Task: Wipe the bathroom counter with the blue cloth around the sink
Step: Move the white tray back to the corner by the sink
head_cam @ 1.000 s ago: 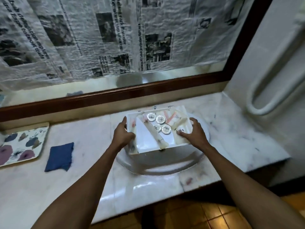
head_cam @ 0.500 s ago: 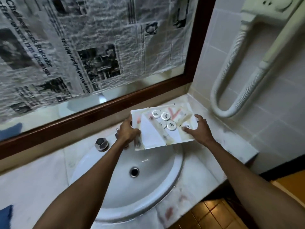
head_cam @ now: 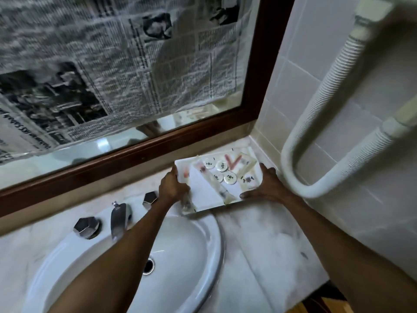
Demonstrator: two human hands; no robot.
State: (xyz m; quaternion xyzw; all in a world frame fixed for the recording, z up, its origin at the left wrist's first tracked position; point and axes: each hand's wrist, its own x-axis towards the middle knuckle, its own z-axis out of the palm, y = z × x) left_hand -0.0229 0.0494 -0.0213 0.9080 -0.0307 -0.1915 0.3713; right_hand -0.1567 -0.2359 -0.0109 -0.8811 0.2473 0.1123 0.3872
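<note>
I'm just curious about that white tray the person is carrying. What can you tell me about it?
The white tray is a shallow rectangular dish, seemingly plastic, with a low raised rim. It holds round white caps, clear sachets and reddish sticks, blurred in detail. The left hand grips its left edge and the right hand its right edge. It sits level at the counter's back right corner, near the mirror frame and tiled wall; whether it rests on the marble cannot be told.

White tray [head_cam: 204, 195]; white sink [head_cam: 180, 249]; grey-veined white marble counter [head_cam: 266, 249]; dark brown mirror frame [head_cam: 140, 152]; black-and-white newspaper [head_cam: 101, 64].
</note>
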